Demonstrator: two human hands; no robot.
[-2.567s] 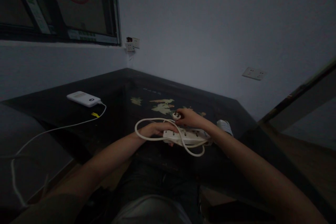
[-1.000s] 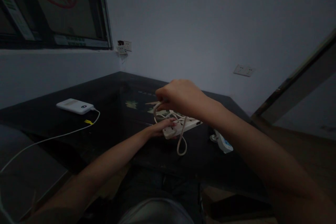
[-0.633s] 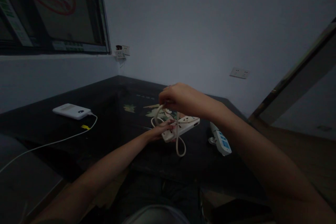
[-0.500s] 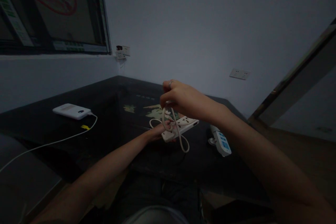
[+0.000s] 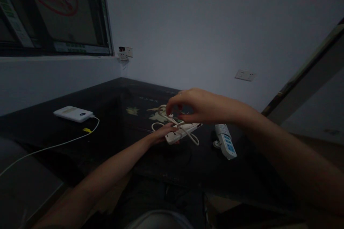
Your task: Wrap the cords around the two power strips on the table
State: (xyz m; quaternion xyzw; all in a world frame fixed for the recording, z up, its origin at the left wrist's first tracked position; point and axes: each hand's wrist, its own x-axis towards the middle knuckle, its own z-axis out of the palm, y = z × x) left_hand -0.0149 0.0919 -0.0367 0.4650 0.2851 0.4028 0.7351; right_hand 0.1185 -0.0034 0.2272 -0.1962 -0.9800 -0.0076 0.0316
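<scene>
My left hand (image 5: 164,131) is closed around the near left part of a white power strip (image 5: 176,136), thumb on top and fingertips below. The strip's pale cord (image 5: 192,138) loops over it and curls out on both sides. Above the strip, my right hand (image 5: 192,104) is bent down with its thumb and fingers at an upper loop of the cord; its fingers look curled on the cord. Part of the strip's far end lies behind the right hand. A second power strip (image 5: 227,146), white with blue socket faces and its cord wound at one end, rests to the right.
The dark table (image 5: 113,139) carries gold leaf-like patterns. On its left lies a white box-like device (image 5: 73,113) with a thin white cable (image 5: 53,146) running off the edge, beside a yellow tag (image 5: 87,130). Wall sockets (image 5: 245,75) sit behind, and a window is at left.
My right hand has moved lower and slightly right, and the cord loop has tilted to the left. My left hand keeps the power strip almost in place.
</scene>
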